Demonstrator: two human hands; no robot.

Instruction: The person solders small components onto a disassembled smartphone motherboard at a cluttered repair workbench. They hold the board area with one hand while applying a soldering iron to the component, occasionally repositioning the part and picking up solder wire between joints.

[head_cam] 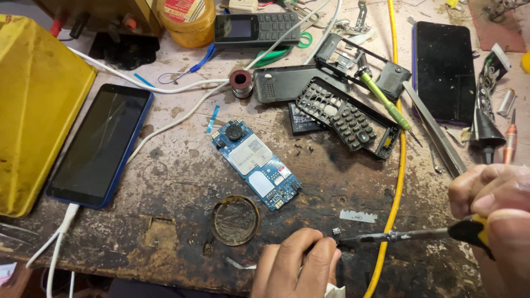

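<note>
Head camera, looking straight down on a scarred, stained workbench (165, 182), and both hands are low in the frame. The right hand (494, 193) is clamped around the black-and-yellow grip of a soldering iron (408, 235), its dark shaft lying almost level and pointing left. The tip meets a tiny metal component (335, 231) pinched at the fingertips of the left hand (295, 265), fingers closed together on it, right at the bench's near edge.

Up and left of the hands lies a blue phone circuit board (256, 165), bare, set diagonally, untouched. Just below it sits a round, grimy flux tin (235, 220), open. A razor blade (358, 216) lies flat just above the iron's shaft.

A yellow cable (398, 165) runs top to bottom between board and right hand, passing under the iron. Further back: a black keypad frame (348, 118) with a green-handled screwdriver (385, 101) across its corner. A blue smartphone (101, 144) on a white lead rests far left, beside a yellow box (38, 105).
</note>
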